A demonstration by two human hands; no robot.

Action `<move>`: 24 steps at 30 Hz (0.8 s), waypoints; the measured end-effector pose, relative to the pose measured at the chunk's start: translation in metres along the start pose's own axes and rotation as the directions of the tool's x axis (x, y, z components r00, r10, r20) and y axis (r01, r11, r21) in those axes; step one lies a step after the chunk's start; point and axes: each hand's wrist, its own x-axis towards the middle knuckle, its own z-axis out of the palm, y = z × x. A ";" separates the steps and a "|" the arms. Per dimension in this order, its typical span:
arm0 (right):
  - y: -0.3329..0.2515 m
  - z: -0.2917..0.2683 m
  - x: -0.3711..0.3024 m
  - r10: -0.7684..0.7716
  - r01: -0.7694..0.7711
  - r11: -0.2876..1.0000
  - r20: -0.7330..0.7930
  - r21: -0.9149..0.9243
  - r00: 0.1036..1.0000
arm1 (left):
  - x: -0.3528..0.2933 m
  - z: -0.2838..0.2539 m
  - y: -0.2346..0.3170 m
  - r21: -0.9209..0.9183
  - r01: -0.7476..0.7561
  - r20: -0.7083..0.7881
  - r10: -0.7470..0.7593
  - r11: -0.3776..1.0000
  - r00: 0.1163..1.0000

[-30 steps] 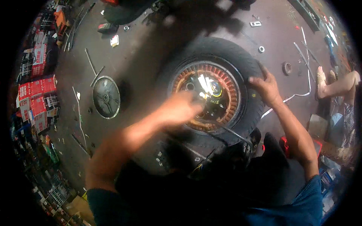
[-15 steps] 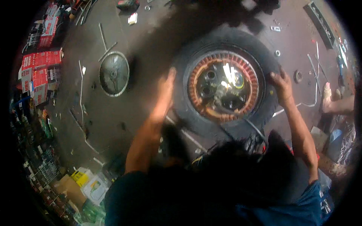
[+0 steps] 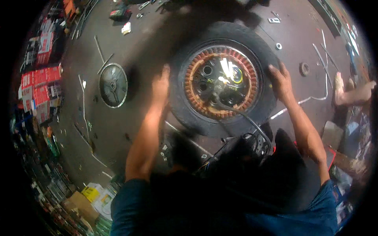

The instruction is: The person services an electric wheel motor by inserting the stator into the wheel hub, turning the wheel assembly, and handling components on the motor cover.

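A black tire lies in front of me, its hollow centre facing up. Inside it sits a ring of copper motor windings around a dark hub with round holes and a bright glare. From the hub a black cable runs toward my body. My left hand presses against the tire's left side, its fingers partly tucked from sight. On the opposite side my right hand grips the tire edge, the thumb on the sidewall and the other fingers mostly hidden.
A round metal cover lies on the floor at left, beside a T-shaped bar. Metal rods, a ring and small washers lie to the right. Another person's bare foot is at far right. Red boxes line the left.
My view has turned slightly, so the floor items appear shifted. Both hands stay at the tire's sides, and the tire and hands now appear a little farther left and up.
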 end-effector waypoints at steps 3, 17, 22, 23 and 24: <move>-0.004 0.007 0.005 -0.029 0.032 0.994 -0.030 0.107 0.999 | 0.010 -0.004 0.005 -0.226 -0.039 0.047 0.050 0.973 0.998; 0.036 0.000 0.014 -0.155 0.031 0.896 -0.246 -0.443 0.957 | 0.005 0.009 0.025 0.298 -0.247 0.008 0.256 0.922 0.967; 0.046 -0.013 0.019 0.142 -0.152 0.988 -0.228 -0.026 0.963 | -0.040 0.008 0.140 0.242 -0.182 0.380 0.080 0.953 0.922; 0.043 -0.016 0.021 0.166 -0.170 0.985 -0.169 -0.011 0.972 | -0.050 0.014 0.158 0.274 -0.176 0.542 0.000 0.945 0.840; 0.048 -0.025 0.025 0.172 -0.176 0.984 -0.186 -0.005 0.967 | -0.056 0.029 0.171 0.433 -0.199 0.634 -0.141 0.879 0.760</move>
